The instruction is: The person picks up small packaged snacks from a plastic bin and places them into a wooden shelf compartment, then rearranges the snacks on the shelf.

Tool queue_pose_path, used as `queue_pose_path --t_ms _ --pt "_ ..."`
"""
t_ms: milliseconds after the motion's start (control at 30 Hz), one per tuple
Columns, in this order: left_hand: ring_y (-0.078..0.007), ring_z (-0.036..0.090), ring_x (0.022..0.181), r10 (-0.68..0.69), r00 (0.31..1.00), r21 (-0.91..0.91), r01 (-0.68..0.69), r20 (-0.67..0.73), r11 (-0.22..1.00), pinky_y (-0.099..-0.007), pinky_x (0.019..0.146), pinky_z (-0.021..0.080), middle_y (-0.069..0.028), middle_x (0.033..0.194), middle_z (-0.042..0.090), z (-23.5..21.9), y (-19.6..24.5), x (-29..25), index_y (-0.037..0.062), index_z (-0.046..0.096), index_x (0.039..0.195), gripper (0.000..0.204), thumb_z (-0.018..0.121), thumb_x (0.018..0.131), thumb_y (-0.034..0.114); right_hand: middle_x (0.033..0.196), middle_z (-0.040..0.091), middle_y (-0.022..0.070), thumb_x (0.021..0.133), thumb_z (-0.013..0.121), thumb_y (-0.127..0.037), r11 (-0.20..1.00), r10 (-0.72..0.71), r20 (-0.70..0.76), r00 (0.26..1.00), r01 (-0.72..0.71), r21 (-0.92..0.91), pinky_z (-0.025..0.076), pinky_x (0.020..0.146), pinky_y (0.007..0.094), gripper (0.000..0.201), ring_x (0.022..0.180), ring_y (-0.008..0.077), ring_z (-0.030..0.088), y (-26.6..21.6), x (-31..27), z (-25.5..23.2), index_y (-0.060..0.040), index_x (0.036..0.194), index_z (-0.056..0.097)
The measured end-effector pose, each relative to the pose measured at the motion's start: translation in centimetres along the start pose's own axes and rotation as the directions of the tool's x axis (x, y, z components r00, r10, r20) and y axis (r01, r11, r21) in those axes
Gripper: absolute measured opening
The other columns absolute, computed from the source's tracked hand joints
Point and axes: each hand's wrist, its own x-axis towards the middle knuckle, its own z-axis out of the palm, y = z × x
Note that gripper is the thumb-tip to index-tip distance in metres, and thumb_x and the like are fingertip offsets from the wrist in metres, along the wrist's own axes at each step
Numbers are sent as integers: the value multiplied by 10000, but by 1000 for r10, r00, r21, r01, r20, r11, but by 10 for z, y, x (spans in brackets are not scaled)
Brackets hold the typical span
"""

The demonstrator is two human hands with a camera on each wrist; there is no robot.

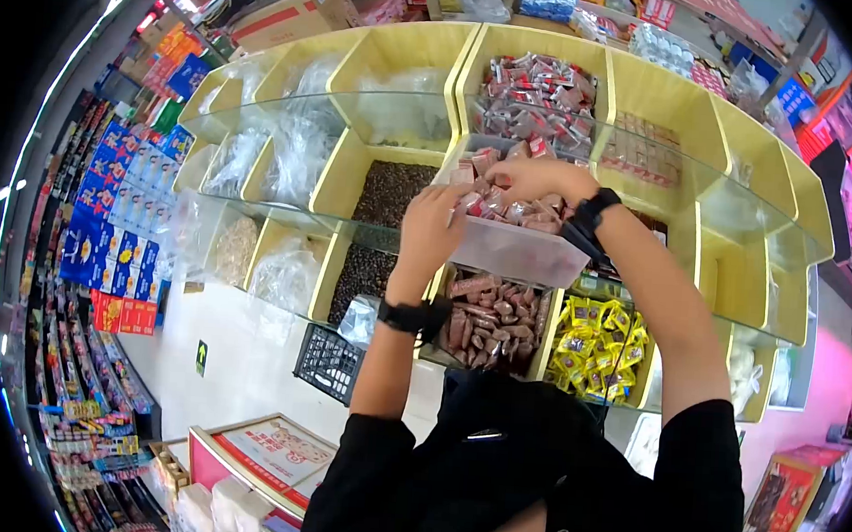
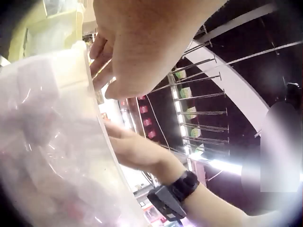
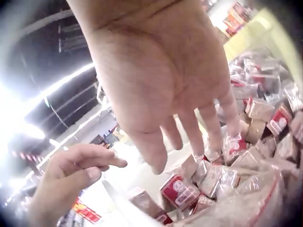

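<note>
A person holds a clear plastic box (image 1: 520, 247) up in front of a yellow candy shelf (image 1: 641, 94). The box is full of small wrapped candies (image 1: 508, 208) in red and white wrappers. It is up in the air, just above the shelf bin of brown wrapped sweets (image 1: 486, 318).

The left hand (image 1: 430, 229) grips the left end of the box, with the fingers curled over its rim. The right hand (image 1: 539, 178) is spread flat and loose on top of the candies, fingers straight, pushing at the pile. It grasps nothing.

The box looks stiff but thin, and its sides look smooth, so it could slip. With so many candies inside it is likely a bit heavy for one hand. The rim at each end looks like the best place to hold it. The candies are light and loose, and their shiny wrappers slide easily, so they could spill over the edge if the box tips.

There is open room above the bins, but the clear glass fronts (image 1: 396, 118) stick up close by. A bin of yellow packets (image 1: 596, 350) sits just beside the brown one.
</note>
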Motion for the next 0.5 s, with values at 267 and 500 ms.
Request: queue_pose_path --t_ms 267,500 --pt "-368 645 740 -49 991 221 20 123 975 -487 681 493 -152 767 662 31 -37 9 98 644 889 94 594 839 159 1310 631 104 695 796 -395 983 33 208 978 7 -186 463 926 545 631 1170 354 593 28 94 46 -263 1287 619" --pt "-360 672 792 -193 952 244 134 236 960 -470 721 517 -126 827 698 30 -28 17 92 646 919 161 654 815 214 1009 739 75 725 780 -260 986 59 62 996 -48 -161 516 813 434 429 915 288 674 -5 49 37 -152 1134 712"
